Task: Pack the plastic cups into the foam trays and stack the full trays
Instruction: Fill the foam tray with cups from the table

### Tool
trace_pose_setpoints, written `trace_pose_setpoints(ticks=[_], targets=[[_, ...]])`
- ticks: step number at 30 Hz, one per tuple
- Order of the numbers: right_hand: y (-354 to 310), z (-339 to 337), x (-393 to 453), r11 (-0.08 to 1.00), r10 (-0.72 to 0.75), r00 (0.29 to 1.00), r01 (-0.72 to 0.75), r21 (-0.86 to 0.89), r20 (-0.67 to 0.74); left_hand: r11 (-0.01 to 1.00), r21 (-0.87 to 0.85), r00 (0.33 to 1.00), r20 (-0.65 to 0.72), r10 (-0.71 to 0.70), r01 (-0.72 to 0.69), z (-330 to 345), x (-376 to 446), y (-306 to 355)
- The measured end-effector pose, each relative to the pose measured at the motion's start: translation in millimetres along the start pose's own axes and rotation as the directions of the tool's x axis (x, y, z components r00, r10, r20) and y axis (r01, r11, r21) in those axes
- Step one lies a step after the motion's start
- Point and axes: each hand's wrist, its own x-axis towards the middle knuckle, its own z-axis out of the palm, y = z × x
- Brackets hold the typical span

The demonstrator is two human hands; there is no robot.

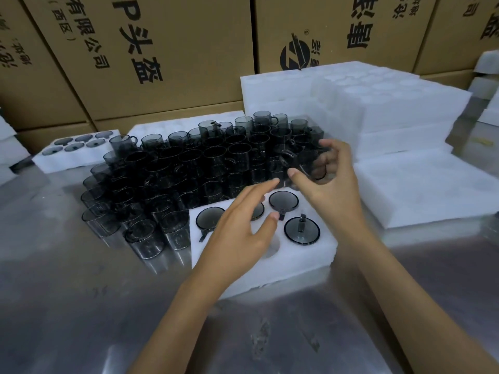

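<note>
A packing station in a warehouse or factory stockroom — big printed cartons are stacked wall-like behind a shiny metal table. On it stands a crowd of identical smoky cups, with white foam trays piled on the right and more at the edges — goods in bulk, not a home or shop.

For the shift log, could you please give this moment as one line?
right hand grips cup | left hand open over foam tray | tray partly filled
</note>
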Motion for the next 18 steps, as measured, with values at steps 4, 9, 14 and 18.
trace_pose_setpoints(ticks=[4,9,14,18], targets=[[-16,7,-12,0.993,-0.100,0.982,0.107,-0.040,0.161,0.999,0.018,0.996,-0.079,0.047,-0.046,0,2,0],[-26,20,-25,1.000,-0.012,0.969,0.019,-0.025,0.246,0.999,0.036,0.989,-0.141,0.033,-0.028,-4,2,4],[-35,16,-27,0.982,0.079,0.890,-0.147,0.119,0.450,0.996,-0.029,0.993,-0.086,-0.082,0.080,-28,7,1],[-34,3,-16,0.958,0.130,0.850,-0.240,0.156,0.511,0.970,-0.154,0.973,0.168,-0.161,0.187,-54,7,-4]])
